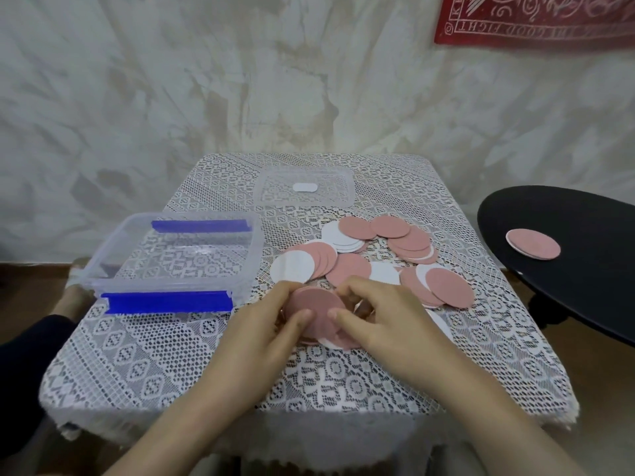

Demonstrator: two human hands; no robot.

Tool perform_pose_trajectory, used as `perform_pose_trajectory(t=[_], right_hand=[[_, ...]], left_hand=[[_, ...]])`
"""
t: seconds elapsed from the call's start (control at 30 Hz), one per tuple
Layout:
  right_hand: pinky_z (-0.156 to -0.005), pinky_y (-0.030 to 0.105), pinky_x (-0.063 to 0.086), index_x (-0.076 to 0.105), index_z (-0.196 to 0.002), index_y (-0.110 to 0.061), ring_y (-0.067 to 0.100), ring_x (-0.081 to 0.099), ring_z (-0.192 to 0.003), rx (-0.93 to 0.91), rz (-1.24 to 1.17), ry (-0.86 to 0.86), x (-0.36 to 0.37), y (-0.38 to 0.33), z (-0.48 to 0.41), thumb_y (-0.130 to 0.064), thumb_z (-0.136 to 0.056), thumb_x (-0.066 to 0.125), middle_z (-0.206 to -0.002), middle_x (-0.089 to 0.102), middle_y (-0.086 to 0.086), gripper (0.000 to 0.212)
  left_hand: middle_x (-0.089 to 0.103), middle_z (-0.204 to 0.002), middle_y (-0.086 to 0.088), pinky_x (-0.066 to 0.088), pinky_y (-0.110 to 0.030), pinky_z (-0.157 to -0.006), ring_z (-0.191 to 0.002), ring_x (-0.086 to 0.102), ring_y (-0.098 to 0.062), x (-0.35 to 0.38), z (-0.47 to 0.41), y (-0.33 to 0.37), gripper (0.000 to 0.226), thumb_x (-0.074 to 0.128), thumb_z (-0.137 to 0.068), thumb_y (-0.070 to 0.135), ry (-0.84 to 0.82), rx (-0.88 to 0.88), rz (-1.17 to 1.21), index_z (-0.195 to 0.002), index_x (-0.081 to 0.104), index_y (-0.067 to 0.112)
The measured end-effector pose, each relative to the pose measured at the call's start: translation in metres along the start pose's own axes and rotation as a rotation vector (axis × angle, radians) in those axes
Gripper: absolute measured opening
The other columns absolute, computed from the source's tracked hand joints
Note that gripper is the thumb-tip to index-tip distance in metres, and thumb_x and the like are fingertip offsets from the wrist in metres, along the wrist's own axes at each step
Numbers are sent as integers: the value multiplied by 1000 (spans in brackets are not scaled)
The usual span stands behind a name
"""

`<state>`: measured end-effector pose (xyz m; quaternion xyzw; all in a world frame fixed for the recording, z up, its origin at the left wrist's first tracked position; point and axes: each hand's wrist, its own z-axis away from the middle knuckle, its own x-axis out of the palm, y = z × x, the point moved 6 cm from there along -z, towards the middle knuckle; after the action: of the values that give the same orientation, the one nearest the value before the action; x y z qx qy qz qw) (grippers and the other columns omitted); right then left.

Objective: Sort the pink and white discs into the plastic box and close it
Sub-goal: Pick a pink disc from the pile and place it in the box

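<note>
Our left hand (261, 324) and right hand (381, 314) pinch a small stack (316, 304) of discs between them. We judge the sorting barely begun: the box (165, 285) beside them is empty, its lid (304, 201) lies off behind, the pile (378, 255) lies loose, and one disc (532, 243) sits on a black table (567, 276).

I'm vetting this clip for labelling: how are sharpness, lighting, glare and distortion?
Head view: soft, even light, faint shadows; wide-angle bending bows the table edges; the left hand, right hand and the disc stack they hold look slightly smeared; a small glare streak lies on the plastic box floor.
</note>
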<state>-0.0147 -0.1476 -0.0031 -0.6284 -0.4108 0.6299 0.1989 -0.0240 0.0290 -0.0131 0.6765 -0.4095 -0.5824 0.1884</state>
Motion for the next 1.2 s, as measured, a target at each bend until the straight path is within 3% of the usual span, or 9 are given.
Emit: perform_pose_trajectory(t=[0.07, 0.2, 0.37, 0.5, 0.6, 0.73, 0.87, 1.07, 1.2], right_hand=[[-62, 25, 47, 61, -92, -32, 6, 59, -68, -51, 84, 4, 6, -8, 4, -41, -94, 65, -76, 65, -12, 10], [-64, 26, 48, 57, -92, -42, 6, 61, -75, -120, 83, 1, 18, -22, 9, -39, -99, 58, -77, 65, -13, 8], [-64, 28, 47, 53, -88, -48, 8, 60, -74, -175, 146, 21, 30, -31, 13, -39, -100, 57, -76, 65, -10, 15], [-63, 32, 41, 49, -88, -35, 11, 53, -72, -180, 304, -43, 40, -30, 15, -39, -101, 54, -70, 58, -10, 14], [-63, 25, 39, 52, -88, -33, 11, 54, -72, -198, 247, 20, 38, -34, 17, -37, -99, 56, -71, 58, -12, 13], [-59, 25, 38, 51, -83, -28, 11, 53, -70, -179, 262, 0, 43, -34, 15, -38, -99, 56, -67, 55, -10, 19], [-67, 34, 52, 64, -92, -31, 6, 64, -72, -140, 61, 37, 36, -46, 2, -36, -98, 60, -79, 68, -13, 9], [-72, 49, 57, 64, -101, -39, 11, 68, -68, -149, -149, 78, 38, -76, -43, -29, -96, 67, -77, 68, -13, 11], [-73, 52, 58, 66, -99, -37, 15, 69, -73, -107, -249, -84, 79, -86, -83, -29, -96, 66, -82, 71, -8, 8]], left_hand=[[68, -86, 18, 51, -32, -65, -74, 63, -4, -5, 7, -2, 17, 56, -99, 38, 8, 20, -30, -116, 58, 39], [65, -80, 23, 42, -18, -58, -70, 61, -2, -16, 18, -5, 20, 56, -100, 32, 29, 51, -72, -118, 55, 42], [68, -84, 17, 46, -25, -63, -75, 61, -4, -25, 27, -13, 26, 48, -95, 44, 38, 64, -141, -120, 55, 40], [61, -79, 19, 38, -20, -59, -73, 56, -1, -21, 31, -15, 9, 52, -100, 32, -2, 98, -175, -108, 55, 32], [61, -77, 13, 40, -26, -60, -70, 56, -7, -24, 32, -16, 1, 54, -101, 27, 15, 88, -126, -102, 54, 28], [59, -71, 8, 42, -34, -60, -65, 55, -11, -25, 28, -20, 5, 53, -101, 29, -29, 51, -129, -98, 53, 24], [62, -72, 4, 46, -40, -61, -62, 56, -13, -47, 21, -16, 4, 56, -100, 30, 17, 17, -8, -97, 57, 28], [69, -88, 14, 51, -29, -67, -77, 63, -10, -96, 3, -18, 14, 61, -98, 28, 135, -75, 97, -107, 64, 38], [67, -91, 15, 43, -24, -64, -64, 55, 1, -131, 1, -58, 28, 64, -95, 29, 266, -239, -16, -122, 66, 37]])
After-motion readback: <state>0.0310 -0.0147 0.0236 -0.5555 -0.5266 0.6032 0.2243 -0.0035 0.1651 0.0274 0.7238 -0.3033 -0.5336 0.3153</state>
